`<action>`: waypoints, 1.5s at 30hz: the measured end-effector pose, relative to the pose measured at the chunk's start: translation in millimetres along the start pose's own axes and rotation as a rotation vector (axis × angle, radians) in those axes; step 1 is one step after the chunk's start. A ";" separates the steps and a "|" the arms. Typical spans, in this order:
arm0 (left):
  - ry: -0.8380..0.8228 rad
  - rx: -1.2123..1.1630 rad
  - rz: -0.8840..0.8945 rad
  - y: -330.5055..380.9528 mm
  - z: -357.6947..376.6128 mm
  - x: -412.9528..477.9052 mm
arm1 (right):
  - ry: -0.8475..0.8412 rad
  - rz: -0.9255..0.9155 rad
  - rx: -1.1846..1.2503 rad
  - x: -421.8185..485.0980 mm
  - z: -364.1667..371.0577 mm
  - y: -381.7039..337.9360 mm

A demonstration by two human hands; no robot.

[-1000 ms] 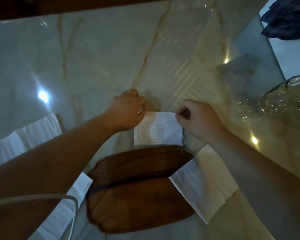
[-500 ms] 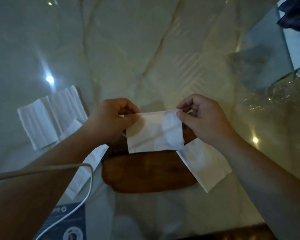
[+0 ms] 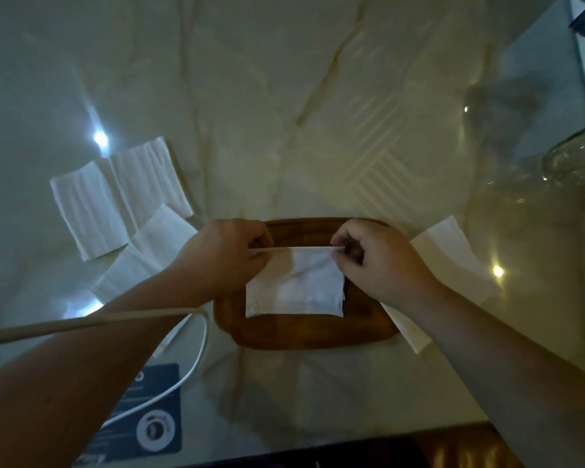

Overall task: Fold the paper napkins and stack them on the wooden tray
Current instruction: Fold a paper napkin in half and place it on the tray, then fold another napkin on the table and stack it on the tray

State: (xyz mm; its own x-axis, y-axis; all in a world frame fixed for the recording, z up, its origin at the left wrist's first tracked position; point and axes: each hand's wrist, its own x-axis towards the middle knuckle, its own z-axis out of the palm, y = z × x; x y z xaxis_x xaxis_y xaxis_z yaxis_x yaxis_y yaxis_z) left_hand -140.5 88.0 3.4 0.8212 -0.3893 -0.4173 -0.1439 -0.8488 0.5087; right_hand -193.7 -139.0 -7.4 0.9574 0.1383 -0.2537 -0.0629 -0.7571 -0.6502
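A folded white paper napkin (image 3: 298,288) hangs over the middle of the dark wooden tray (image 3: 304,334). My left hand (image 3: 222,256) pinches its top left corner and my right hand (image 3: 377,261) pinches its top right corner. The napkin's lower edge lies on or just above the tray; I cannot tell which. Several unfolded napkins (image 3: 115,194) lie spread on the marble table to the left of the tray. Another napkin (image 3: 453,255) lies at the tray's right end, partly under my right forearm.
The marble table (image 3: 284,96) reflects lamps. A glass jar (image 3: 574,157) lies at the right edge. A white cable (image 3: 190,369) loops over my left arm above a dark blue card (image 3: 149,420) near the table's front edge.
Both hands have carried the folded napkin from the table beyond the tray to over the tray's middle and lowered it. The view has tilted down toward the front edge.
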 end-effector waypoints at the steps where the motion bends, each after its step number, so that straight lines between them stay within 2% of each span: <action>1: 0.011 0.053 0.039 -1.1 0.0 0.3 | 0.005 -0.029 -0.054 0.7 -0.8 0.3; 5: 0.049 0.136 0.209 1.4 -11.1 3.6 | 0.104 0.000 -0.050 0.4 -17.3 11.3; 10: 0.034 0.213 0.427 33.5 -25.2 11.5 | 0.331 0.207 -0.024 -26.8 -59.6 54.8; 14: -0.016 0.305 0.528 72.3 -8.4 8.9 | 0.387 0.410 -0.084 -60.0 -82.8 97.6; 19: -0.108 0.367 0.449 129.6 31.5 16.6 | 0.322 0.541 -0.130 -89.7 -90.0 129.8; 23: -0.085 0.389 0.417 161.6 58.2 40.6 | 0.259 0.581 -0.180 -99.2 -86.4 143.8; 27: -0.062 0.433 0.428 183.0 76.3 70.5 | 0.202 0.573 -0.178 -101.5 -77.9 151.5; 33: -0.093 0.490 0.459 203.0 101.3 114.7 | 0.249 0.433 -0.123 -102.9 -74.8 165.2; 37: -0.200 0.478 0.537 216.1 107.7 134.2 | 0.208 0.313 -0.070 -102.5 -88.5 174.4; 40: -0.232 0.515 0.618 225.9 109.6 144.3 | 0.214 0.298 -0.036 -100.5 -103.7 179.6; 45: -0.206 0.467 0.529 246.3 106.3 154.7 | 0.323 0.277 0.028 -89.5 -124.0 194.2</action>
State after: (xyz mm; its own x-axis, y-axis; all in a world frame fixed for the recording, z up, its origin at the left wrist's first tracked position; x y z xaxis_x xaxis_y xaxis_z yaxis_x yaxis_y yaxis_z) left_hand -107.6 -219.2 -15.9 0.4633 -0.8094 -0.3609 -0.7501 -0.5750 0.3267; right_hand -256.7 -377.6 -22.2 0.9420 -0.2788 -0.1870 -0.3338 -0.7190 -0.6096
